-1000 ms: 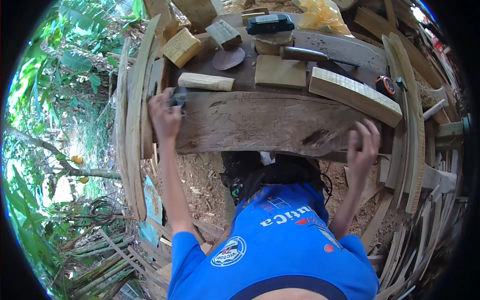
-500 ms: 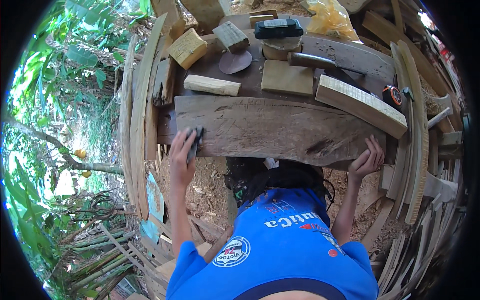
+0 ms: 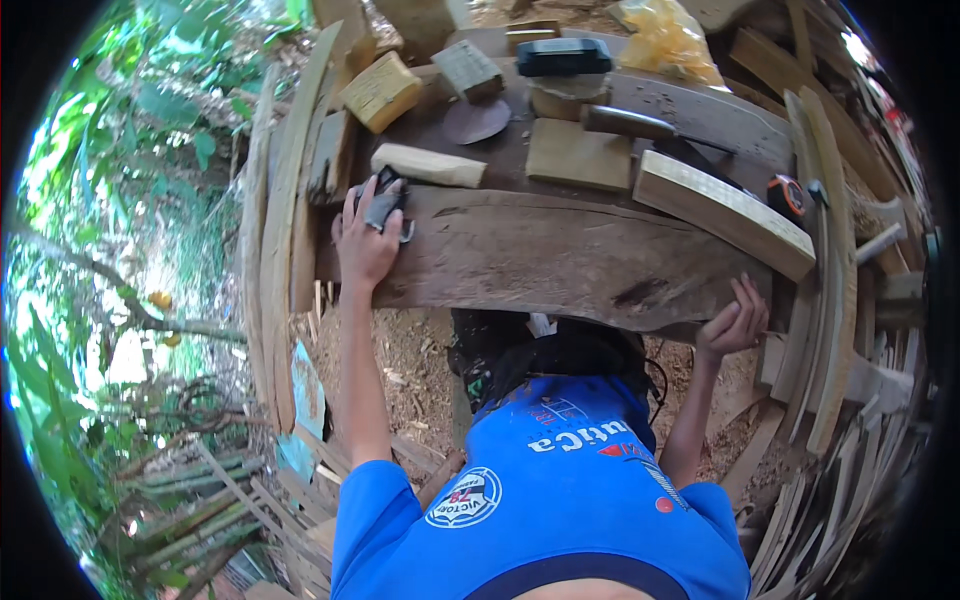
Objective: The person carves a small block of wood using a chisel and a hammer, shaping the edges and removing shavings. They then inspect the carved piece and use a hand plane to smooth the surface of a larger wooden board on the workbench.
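A long brown wooden board [image 3: 530, 250] with a dark, rough patch near its right end lies across the bench in front of me. My left hand [image 3: 363, 245] is at the board's far left corner, its fingers closed over a dark grey folded pad [image 3: 383, 209] that looks like sandpaper. The pad's underside is hidden. At the opposite end, my right hand [image 3: 738, 318] has its fingers curled at the near edge of the board. Just beyond the pad lies a pale wood strip [image 3: 428, 166].
Behind the board on the bench are a square wood block [image 3: 577, 153], a thick pale beam [image 3: 722, 215], a wooden-handled tool [image 3: 628, 122], a tape measure [image 3: 785, 197] and a round disc [image 3: 476, 122]. Upright planks [image 3: 283, 230] stand along the left side.
My left hand has moved the grey pad away from me, from the near left part of the board to its far left corner. My right hand has stayed in place.
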